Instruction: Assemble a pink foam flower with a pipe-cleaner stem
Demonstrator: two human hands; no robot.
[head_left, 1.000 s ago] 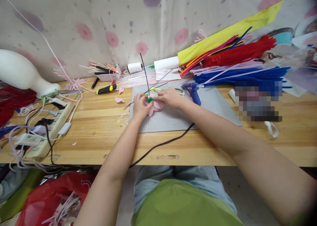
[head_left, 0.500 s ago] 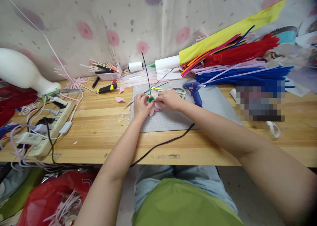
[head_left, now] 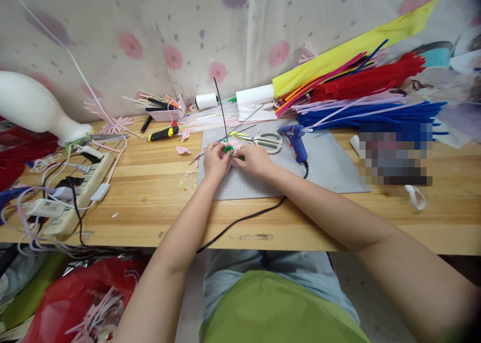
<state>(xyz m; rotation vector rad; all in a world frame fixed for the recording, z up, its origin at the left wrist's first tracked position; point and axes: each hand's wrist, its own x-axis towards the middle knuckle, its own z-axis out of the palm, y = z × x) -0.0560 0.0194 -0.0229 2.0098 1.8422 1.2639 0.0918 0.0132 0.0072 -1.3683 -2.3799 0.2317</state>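
Small pink petalled flower with green wrapped base [head_left: 230, 146] sits pinched between both hands over the grey cutting mat [head_left: 323, 170]. Left hand [head_left: 215, 161] fingers closed around its near side; right hand [head_left: 255, 160] fingers curled shut on the green part. Thin black wire stem [head_left: 221, 107] rises straight up from the fingertips. Silver scissors [head_left: 267, 140] and blue hot-glue gun [head_left: 296, 141] lie just beyond the right fingers. Risk: loose grip lets the green wrap unwind; the upright wire could bend or poke.
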